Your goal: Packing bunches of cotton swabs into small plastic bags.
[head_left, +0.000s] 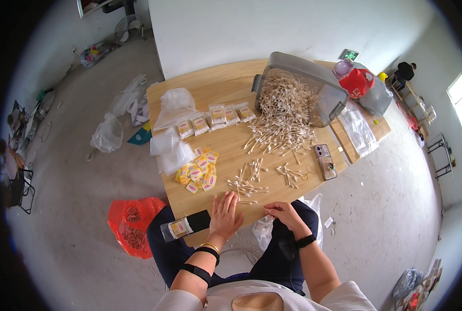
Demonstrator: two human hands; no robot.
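My left hand (225, 216) lies with fingers stretched out at the table's front edge, its fingertips beside a small loose group of cotton swabs (249, 179). Thumb and forefinger of my right hand (288, 215) are pinched together just right of those swabs; what is between them, if anything, is too small to make out. Left of my left hand, a clear bag packed with swabs and a yellow-white card (179, 228) rests by a black pad (199, 221). Printed yellow-and-white cards (202, 168) lie in a loose pile farther up.
A tipped grey plastic bin (334, 96) spills a big heap of cotton swabs (288, 111). Filled packs (217, 115) stand in a row beside clear bags (176, 106). A phone (325, 161) and scissors (307, 173) lie at right. A red bag (132, 228) sits on the floor.
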